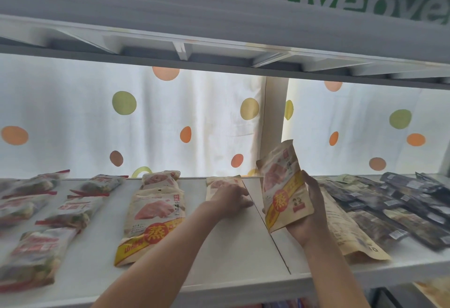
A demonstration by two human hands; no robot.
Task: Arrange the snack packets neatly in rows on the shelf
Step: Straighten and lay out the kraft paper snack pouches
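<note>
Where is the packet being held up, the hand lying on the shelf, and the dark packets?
held packet (283, 186), head view, middle of its front.
left hand (230, 198), head view, back of the hand.
dark packets (399, 208), head view, middle of the pile.

Head camera, close, faces forward, slightly upward at shelf (243, 246)

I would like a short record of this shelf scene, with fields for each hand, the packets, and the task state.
left hand: left hand rests flat on a beige packet at the shelf back
right hand: right hand holds a beige packet upright
shelf: white shelf
left side: red-trimmed packets in rows
middle: beige packets in a column
right side: dark packets overlapping
task state: held packet not yet placed
</note>
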